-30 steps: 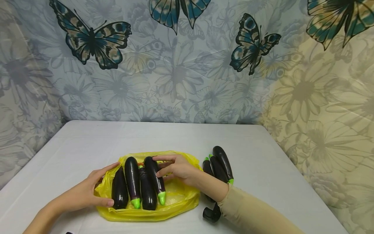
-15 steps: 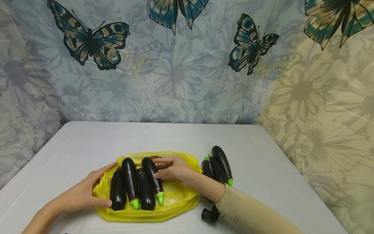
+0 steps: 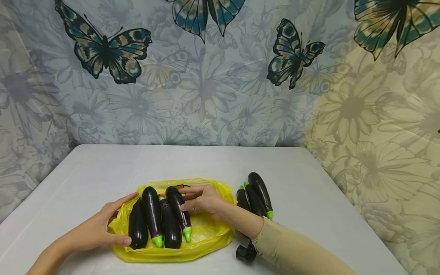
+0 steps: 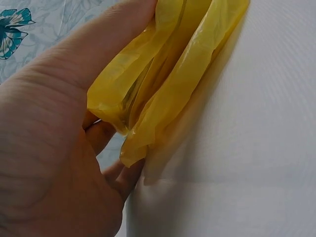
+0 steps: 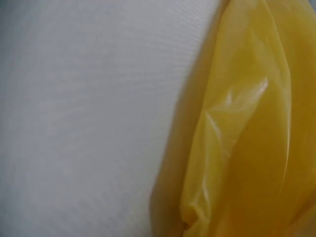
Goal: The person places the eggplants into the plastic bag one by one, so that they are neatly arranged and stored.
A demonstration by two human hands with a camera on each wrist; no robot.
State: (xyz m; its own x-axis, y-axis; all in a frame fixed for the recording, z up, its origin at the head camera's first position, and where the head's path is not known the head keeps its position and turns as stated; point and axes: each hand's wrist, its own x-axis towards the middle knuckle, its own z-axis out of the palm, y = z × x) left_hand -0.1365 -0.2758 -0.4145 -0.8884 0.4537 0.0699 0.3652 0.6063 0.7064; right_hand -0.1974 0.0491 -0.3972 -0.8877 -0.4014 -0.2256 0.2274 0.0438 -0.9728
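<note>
Left hand point(image 3: 97, 226) is spread wide against the yellow bag point(image 3: 211, 237), and the right hand point(image 3: 206, 201), kinda loosely spread, just touches the rightmost eggplant point(image 3: 184, 219) in there.

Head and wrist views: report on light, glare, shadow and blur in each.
Head view: mostly crisp, small highlights on the eggplants, wall bluish in the middle, yellowish at right; left wrist view: dimmer, soft shadow on the table along the bag; right wrist view: soft throughout, bright glare on the bag's folds.
</note>
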